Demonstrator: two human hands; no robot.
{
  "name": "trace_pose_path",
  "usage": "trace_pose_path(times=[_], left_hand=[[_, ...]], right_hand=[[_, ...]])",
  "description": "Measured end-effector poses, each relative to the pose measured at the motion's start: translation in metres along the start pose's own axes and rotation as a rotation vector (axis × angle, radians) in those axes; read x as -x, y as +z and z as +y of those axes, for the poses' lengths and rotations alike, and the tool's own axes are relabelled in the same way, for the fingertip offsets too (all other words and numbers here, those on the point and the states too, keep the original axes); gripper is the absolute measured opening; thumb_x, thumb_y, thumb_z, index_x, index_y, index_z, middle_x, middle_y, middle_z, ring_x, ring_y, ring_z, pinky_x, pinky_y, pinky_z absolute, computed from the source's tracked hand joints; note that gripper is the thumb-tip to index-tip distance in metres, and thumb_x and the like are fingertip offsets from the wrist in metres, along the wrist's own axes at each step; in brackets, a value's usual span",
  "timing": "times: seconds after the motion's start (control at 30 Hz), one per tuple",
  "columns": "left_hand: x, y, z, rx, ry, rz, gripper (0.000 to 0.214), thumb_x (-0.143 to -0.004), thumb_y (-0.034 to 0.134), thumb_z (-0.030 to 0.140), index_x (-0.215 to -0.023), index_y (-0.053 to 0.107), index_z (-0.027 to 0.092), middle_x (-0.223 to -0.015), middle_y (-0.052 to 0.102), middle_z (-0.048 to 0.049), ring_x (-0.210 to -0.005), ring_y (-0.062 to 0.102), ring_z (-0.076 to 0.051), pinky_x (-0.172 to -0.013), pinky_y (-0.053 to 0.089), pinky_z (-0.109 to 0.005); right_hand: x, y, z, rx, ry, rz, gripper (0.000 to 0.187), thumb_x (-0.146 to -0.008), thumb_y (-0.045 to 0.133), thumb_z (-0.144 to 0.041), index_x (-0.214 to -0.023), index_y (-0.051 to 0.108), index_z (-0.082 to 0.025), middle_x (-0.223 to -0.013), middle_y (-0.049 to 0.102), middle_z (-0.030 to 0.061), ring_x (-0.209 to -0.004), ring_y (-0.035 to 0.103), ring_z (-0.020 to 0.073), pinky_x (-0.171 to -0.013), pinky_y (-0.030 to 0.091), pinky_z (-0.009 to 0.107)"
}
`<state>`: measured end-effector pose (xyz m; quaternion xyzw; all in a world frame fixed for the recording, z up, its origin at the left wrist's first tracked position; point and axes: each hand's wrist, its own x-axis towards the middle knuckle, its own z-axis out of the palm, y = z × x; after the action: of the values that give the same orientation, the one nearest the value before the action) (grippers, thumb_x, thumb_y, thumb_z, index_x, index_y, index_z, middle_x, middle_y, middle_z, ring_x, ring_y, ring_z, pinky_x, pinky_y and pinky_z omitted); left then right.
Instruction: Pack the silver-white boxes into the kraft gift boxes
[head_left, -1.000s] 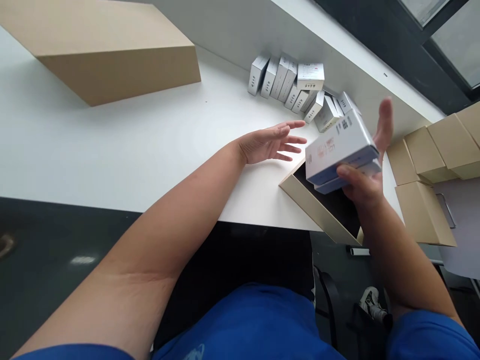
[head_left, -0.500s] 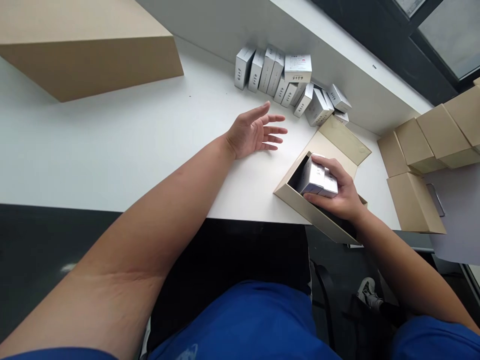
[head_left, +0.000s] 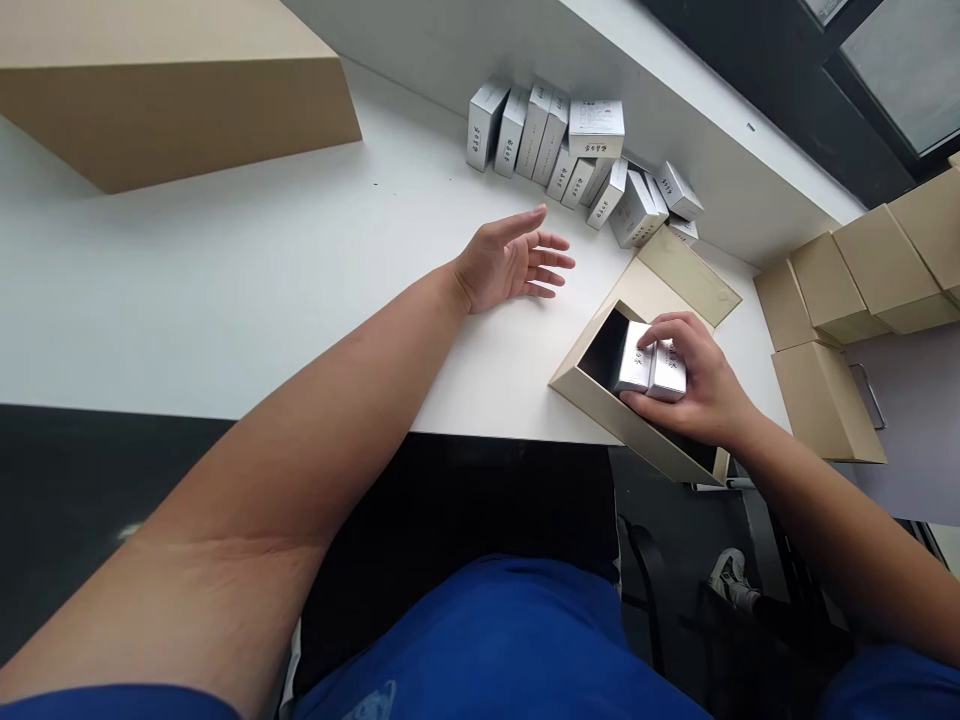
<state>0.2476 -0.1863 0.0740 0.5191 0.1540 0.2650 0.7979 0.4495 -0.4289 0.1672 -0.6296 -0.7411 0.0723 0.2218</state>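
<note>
My right hand is closed round two small white boxes, holding them inside an open tan gift box with a dark interior at the table's front edge. The gift box's lid flap lies open behind it. My left hand hovers open over the white table, fingers spread, holding nothing. It is nearest a cluster of several small white boxes standing and leaning against the back ledge.
A large tan carton sits at the table's far left. Several closed tan gift boxes are stacked at the right. The table's front edge runs above my lap; a dark floor and a shoe lie below.
My right hand brought the two white boxes down from the air into the open gift box and shifted them deeper. My left hand rose slightly and stayed open.
</note>
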Motion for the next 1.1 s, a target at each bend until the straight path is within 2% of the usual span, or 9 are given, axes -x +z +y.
trace_pose_path(times=[0.17,0.3,0.43,0.6,0.7,0.77,0.9,1.0,1.1], left_hand=[[0.001,0.0,0.002,-0.02,-0.013,0.023,0.069,-0.079,0.07,0.07,-0.122,0.072,0.016,-0.141,0.071,-0.0231,-0.135,0.063,-0.049,-0.115,0.052,-0.063],[0.0,-0.001,0.001,-0.01,-0.026,0.045,0.062,-0.079,0.073,0.062,-0.119,0.072,0.016,-0.143,0.071,-0.0234,-0.137,0.062,-0.05,-0.12,0.048,-0.067],[-0.003,-0.005,-0.002,-0.01,-0.009,0.034,0.062,-0.082,0.07,0.065,-0.118,0.072,0.015,-0.144,0.07,-0.0245,-0.136,0.063,-0.05,-0.117,0.051,-0.066],[-0.006,-0.011,-0.005,-0.037,-0.012,0.008,0.062,-0.084,0.069,0.068,-0.119,0.073,0.017,-0.143,0.07,-0.0232,-0.135,0.064,-0.048,-0.116,0.053,-0.064],[-0.006,-0.012,-0.005,-0.04,0.0,-0.002,0.064,-0.084,0.07,0.068,-0.121,0.073,0.017,-0.142,0.07,-0.024,-0.135,0.064,-0.048,-0.116,0.053,-0.065],[-0.006,-0.012,-0.005,-0.04,-0.002,0.007,0.064,-0.083,0.071,0.068,-0.12,0.073,0.016,-0.141,0.071,-0.0245,-0.135,0.065,-0.049,-0.117,0.053,-0.065],[-0.007,-0.013,-0.005,-0.045,-0.009,0.012,0.062,-0.08,0.073,0.068,-0.117,0.075,0.018,-0.136,0.073,-0.0238,-0.134,0.065,-0.049,-0.117,0.052,-0.066],[-0.006,-0.012,-0.004,-0.054,-0.012,0.032,0.062,-0.079,0.073,0.068,-0.116,0.075,0.019,-0.134,0.074,-0.0237,-0.133,0.066,-0.048,-0.116,0.052,-0.066],[-0.003,-0.01,-0.001,-0.07,-0.01,0.057,0.062,-0.08,0.071,0.068,-0.116,0.074,0.017,-0.135,0.073,-0.0235,-0.132,0.066,-0.046,-0.117,0.053,-0.064]], right_hand=[[-0.001,-0.03,-0.002,0.327,-0.094,-0.165,0.058,-0.087,0.081,-0.052,-0.133,0.059,-0.025,-0.15,0.059,0.0196,-0.139,0.058,0.0429,-0.111,0.051,0.064],[0.0,-0.043,0.01,0.416,-0.223,-0.349,0.073,-0.095,0.074,-0.058,-0.157,0.05,-0.027,-0.162,0.056,0.0186,-0.145,0.057,0.0415,-0.121,0.044,0.066],[0.011,-0.048,0.025,0.442,-0.297,-0.345,0.046,-0.1,0.069,-0.054,-0.138,0.067,-0.029,-0.158,0.062,0.0113,-0.15,0.056,0.0375,-0.134,0.027,0.069],[0.039,-0.054,0.034,0.371,-0.215,-0.363,0.025,-0.1,0.07,-0.048,-0.112,0.07,-0.026,-0.142,0.072,0.0117,-0.136,0.066,0.0346,-0.116,0.051,0.06],[0.057,-0.056,0.035,0.386,-0.167,-0.348,0.02,-0.101,0.067,-0.045,-0.097,0.066,-0.025,-0.143,0.072,0.012,-0.131,0.068,0.0343,-0.106,0.055,0.055],[0.064,-0.056,0.033,0.426,-0.136,-0.341,0.024,-0.101,0.066,-0.046,-0.11,0.067,-0.024,-0.143,0.071,0.0139,-0.128,0.069,0.0342,-0.105,0.054,0.053],[0.055,-0.049,0.025,0.51,-0.128,-0.348,0.068,-0.104,0.058,-0.059,-0.161,0.048,-0.024,-0.137,0.07,0.0145,-0.121,0.067,0.0321,-0.106,0.052,0.052],[0.037,-0.035,0.021,0.569,-0.155,-0.33,0.059,-0.107,0.049,-0.064,-0.157,0.056,-0.032,-0.141,0.066,0.0112,-0.133,0.058,0.0335,-0.123,0.036,0.061],[0.025,-0.02,0.027,0.537,-0.168,-0.324,0.048,-0.11,0.039,-0.059,-0.138,0.067,-0.031,-0.152,0.062,0.0074,-0.154,0.043,0.0339,-0.138,0.001,0.065]])
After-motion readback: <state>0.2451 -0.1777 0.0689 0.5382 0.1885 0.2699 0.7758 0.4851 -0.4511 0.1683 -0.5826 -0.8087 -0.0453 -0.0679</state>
